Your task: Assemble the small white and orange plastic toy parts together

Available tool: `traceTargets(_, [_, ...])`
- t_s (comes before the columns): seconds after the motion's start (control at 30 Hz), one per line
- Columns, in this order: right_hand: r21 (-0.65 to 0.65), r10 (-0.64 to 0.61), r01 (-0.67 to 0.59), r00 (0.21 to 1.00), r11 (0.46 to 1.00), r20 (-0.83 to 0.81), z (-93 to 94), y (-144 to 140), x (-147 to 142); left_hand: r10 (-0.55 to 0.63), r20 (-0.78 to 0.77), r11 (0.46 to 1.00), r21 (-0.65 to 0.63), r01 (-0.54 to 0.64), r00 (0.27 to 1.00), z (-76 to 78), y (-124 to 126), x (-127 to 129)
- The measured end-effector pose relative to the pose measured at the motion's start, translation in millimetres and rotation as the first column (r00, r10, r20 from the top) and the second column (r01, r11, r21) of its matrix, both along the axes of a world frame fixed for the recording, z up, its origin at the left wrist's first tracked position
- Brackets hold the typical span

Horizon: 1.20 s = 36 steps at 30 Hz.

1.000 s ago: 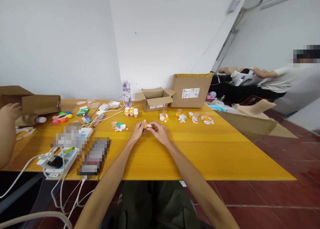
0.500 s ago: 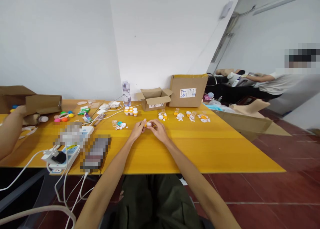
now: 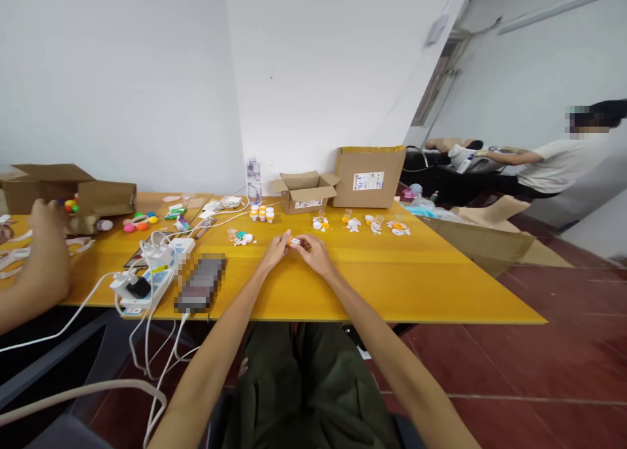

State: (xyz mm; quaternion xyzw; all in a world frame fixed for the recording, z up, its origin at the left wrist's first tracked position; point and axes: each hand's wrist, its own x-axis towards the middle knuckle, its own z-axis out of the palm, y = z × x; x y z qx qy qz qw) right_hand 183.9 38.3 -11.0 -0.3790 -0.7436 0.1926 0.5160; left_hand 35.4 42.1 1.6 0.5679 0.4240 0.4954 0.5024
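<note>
My left hand (image 3: 275, 250) and my right hand (image 3: 314, 254) meet over the yellow table (image 3: 372, 279), both pinching one small orange and white part (image 3: 294, 241) between their fingertips. Just beyond the hands lie several little piles of white and orange parts (image 3: 321, 224) in a row, and a cluster of small orange-capped cups (image 3: 261, 213). A small pile with a teal piece (image 3: 241, 237) lies to the left of my left hand.
A power strip with plugs and white cables (image 3: 147, 276) and a dark device (image 3: 200, 282) sit near the front left edge. Two open cardboard boxes (image 3: 304, 190), (image 3: 368, 176) and a water bottle (image 3: 253, 180) stand at the back. Another person's hand (image 3: 46, 217) reaches toward a box (image 3: 68, 186) at far left. A person (image 3: 553, 162) stands at right.
My hands have stayed together on the small part. The view has shifted, and the other person's hand at far left has moved toward the box with coloured balls.
</note>
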Motion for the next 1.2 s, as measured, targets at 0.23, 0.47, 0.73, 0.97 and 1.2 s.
traceTargets(0.23, [-0.162, 0.017, -0.021, 1.0, 0.987, -0.026, 4.1, -9, 0, -0.034, 0.011, 0.995, 0.097, 0.033, 0.999, -3.3, -10, 0])
traceTargets(0.47, [-0.35, -0.032, 0.007, 0.997, 0.937, -0.066, 5.3, -10, -2, -0.085, -0.031, 0.98, 0.177, 0.089, 0.996, -2.3, -13, 0])
traceTargets(0.73, [-0.134, 0.018, -0.036, 0.991, 0.99, -0.131, 1.3, -13, -5, -0.041, 0.007, 0.993, 0.113, 0.04, 0.999, -5.1, -12, 0])
traceTargets(0.97, [0.091, 0.051, -0.044, 0.996, 0.995, -0.079, -1.1, -18, -5, -0.002, 0.062, 1.0, 0.025, 0.001, 0.998, -0.8, -13, 2])
traceTargets(1.2, [0.073, 0.049, -0.042, 0.994, 0.996, -0.096, -1.8, -17, -4, -0.019, 0.052, 0.998, 0.066, 0.016, 0.998, 0.8, -16, 1])
